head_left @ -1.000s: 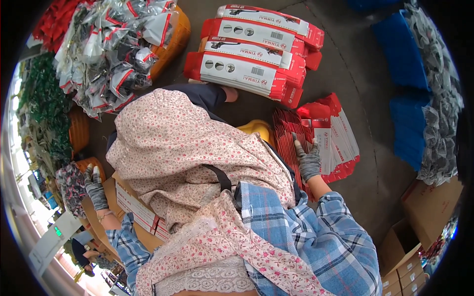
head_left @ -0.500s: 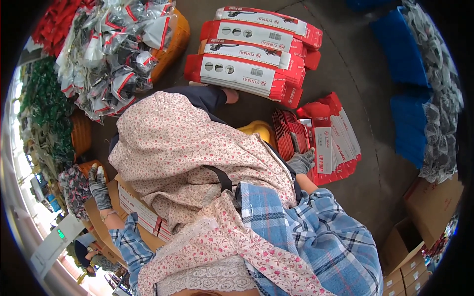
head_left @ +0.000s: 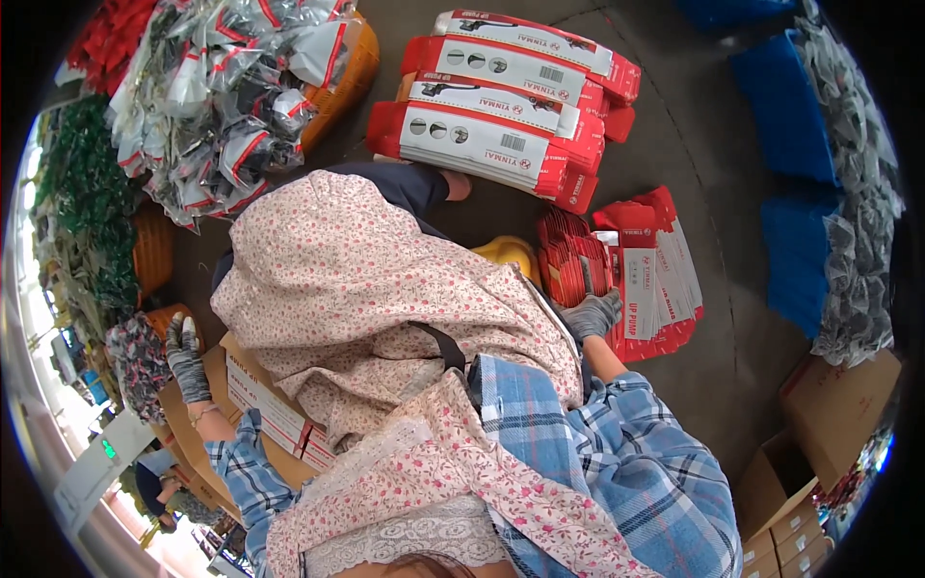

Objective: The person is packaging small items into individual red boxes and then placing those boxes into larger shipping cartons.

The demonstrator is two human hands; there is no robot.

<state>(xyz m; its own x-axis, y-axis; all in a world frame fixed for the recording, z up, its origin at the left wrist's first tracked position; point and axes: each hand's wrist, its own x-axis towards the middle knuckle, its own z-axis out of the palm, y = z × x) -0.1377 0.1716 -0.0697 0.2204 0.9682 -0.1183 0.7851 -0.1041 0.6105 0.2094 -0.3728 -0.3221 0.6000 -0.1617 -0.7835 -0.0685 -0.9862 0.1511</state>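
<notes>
Reaching into flat red cartons (head_left: 636,279) beside the finished boxes (head_left: 501,106).
Right hand (head_left: 590,314) curled on one flat; left hand (head_left: 183,356) open, empty; most flats unfolded.

I see knit cloth gloves on my right hand (head_left: 592,315) and left hand (head_left: 183,358); beside the right, glossy card sleeves (head_left: 646,279); left, matt cardboard box (head_left: 207,424).

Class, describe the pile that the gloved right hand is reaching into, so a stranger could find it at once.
Start at the stack of long red-and-white boxes on the floor. Just below and right of it lies a fanned pile of flat red cartons, under the right hand. Unlike the boxes, these are unfolded and thin.
</notes>
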